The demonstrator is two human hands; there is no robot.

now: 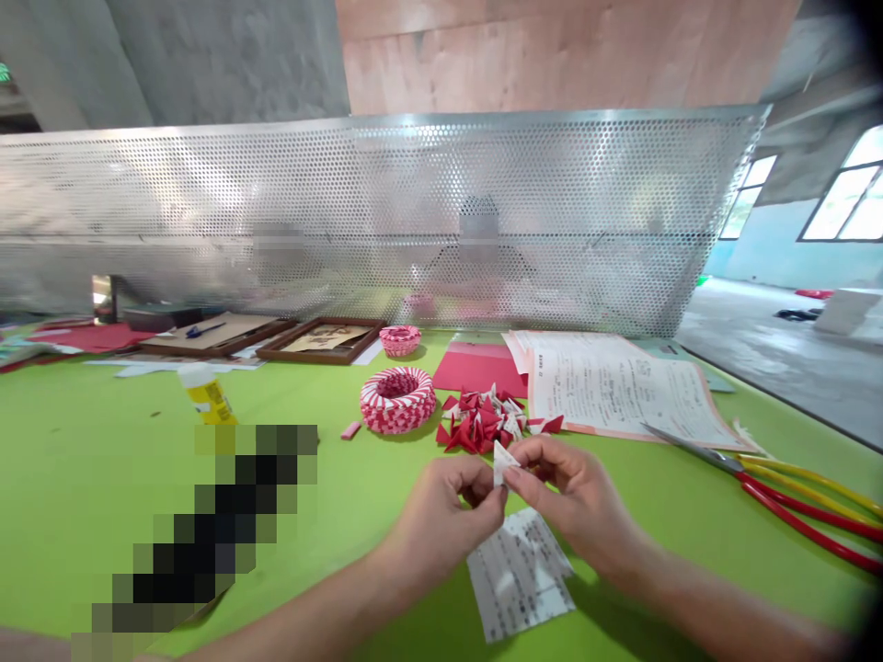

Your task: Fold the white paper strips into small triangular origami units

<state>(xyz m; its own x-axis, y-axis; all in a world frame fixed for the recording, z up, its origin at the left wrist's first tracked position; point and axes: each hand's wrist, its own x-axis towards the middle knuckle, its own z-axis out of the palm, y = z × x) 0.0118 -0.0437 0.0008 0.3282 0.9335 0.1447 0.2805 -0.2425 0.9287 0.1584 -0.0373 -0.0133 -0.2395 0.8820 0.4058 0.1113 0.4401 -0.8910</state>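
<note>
Between the fingertips of both my hands is a small folded paper triangle (pixel 504 462), white with faint print. My left hand (pixel 459 506) pinches its lower left side, and my right hand (pixel 569 478) pinches it from the right. Below my hands lie several printed paper slips (pixel 521 579) on the green tabletop. Just beyond my fingers is a heap of red and white folded paper pieces (pixel 481 418). Left of the heap stands a ring-shaped bowl of interlocked red and white paper pieces (pixel 398 402).
Scissors (pixel 738 467) with red and yellow handles lie at right, near printed sheets (pixel 613 386). Red paper (pixel 475 370), a smaller pink paper ring (pixel 400 340), an eraser (pixel 350 430), a glue bottle (pixel 207 393) and wooden frames (pixel 269 352) are around. A perforated metal panel (pixel 359 202) borders the table.
</note>
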